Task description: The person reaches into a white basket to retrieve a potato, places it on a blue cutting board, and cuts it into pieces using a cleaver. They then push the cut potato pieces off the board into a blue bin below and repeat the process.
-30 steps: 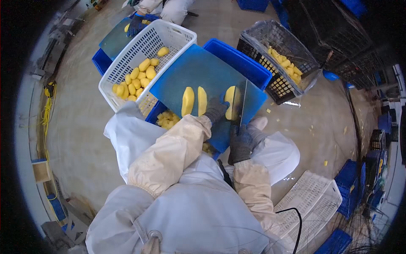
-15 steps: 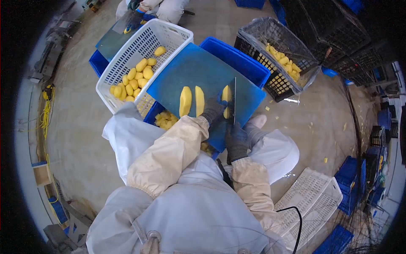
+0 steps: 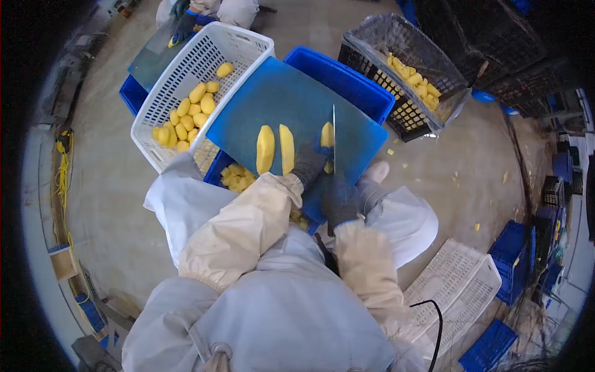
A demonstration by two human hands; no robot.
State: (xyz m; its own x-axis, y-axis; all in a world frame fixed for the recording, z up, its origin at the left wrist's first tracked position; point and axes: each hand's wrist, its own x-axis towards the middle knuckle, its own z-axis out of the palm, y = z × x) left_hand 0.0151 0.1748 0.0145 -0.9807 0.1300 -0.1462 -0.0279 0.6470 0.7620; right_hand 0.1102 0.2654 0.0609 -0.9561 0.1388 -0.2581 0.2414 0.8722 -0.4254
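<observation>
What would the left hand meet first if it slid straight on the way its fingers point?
The left hand would meet the potato piece just ahead, and it seems to be touching it now; the knife stands close beside it.

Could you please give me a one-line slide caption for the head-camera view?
Gloved right hand holds a knife against a peeled potato piece on a blue cutting board, left hand gripping it.

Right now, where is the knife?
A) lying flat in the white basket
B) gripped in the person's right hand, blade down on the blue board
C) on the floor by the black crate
B: the right hand grips the knife, its blade edge-down on the blue cutting board beside the potato piece steadied by the left hand.
</observation>
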